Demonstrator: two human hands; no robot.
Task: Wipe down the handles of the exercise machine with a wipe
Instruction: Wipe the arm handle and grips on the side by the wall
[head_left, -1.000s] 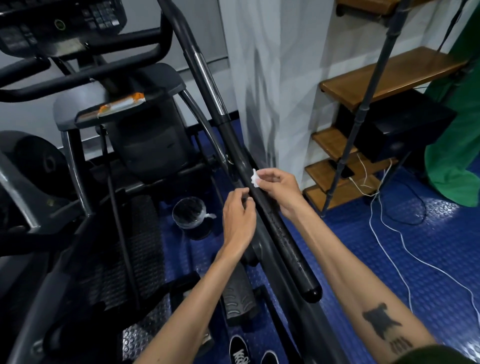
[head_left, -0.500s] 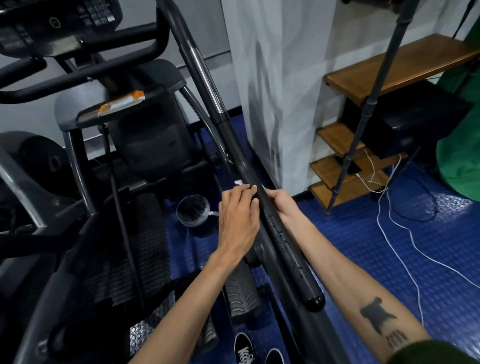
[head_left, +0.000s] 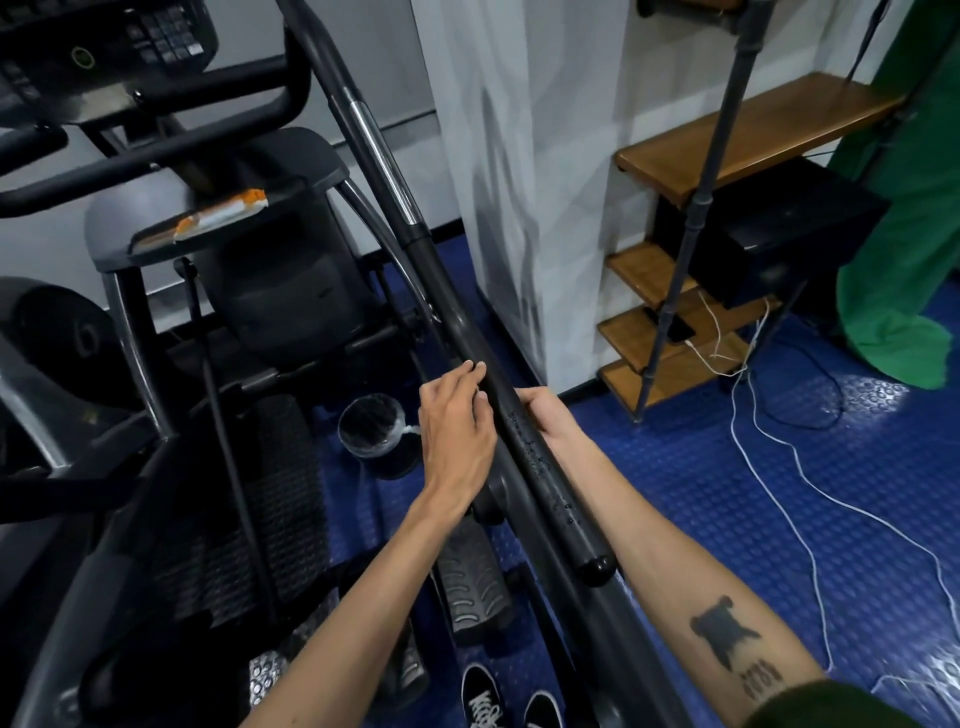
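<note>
— Two hands on one bar, both at the same station. Nearest to us from that grip is the capped end of the handle (head_left: 540, 457), just down the bar; droplets sit on the stretch between cap and hands.

— State of the hands?

— Left hand (head_left: 457, 426) lies on the near-left face of the handle, fingers fairly straight, tips resting along the bar and pointing up it. I would call it pressing, not clasping. Right hand (head_left: 545, 415) comes in from the opposite side and is mostly hidden behind the bar; whether its fingers are wrapped round it I cannot tell.

— And the wipe?

— Not visible. If it is there, it is under the fingers or behind the bar.

— The axis?

— Handle runs long and straight, cap end toward the person, rising away from the grip toward a chrome sleeve (head_left: 384, 161) well up the bar and on past the console (head_left: 104, 47).

— So the next pass?

— In my judgement any stroke must follow that line: down toward the cap covers the wet section just below the grip; upward lies the longer run. Both hands are equally placed; neither is nearer.

— Risk?

— Wet rubber; a flat hand may slip.
</note>
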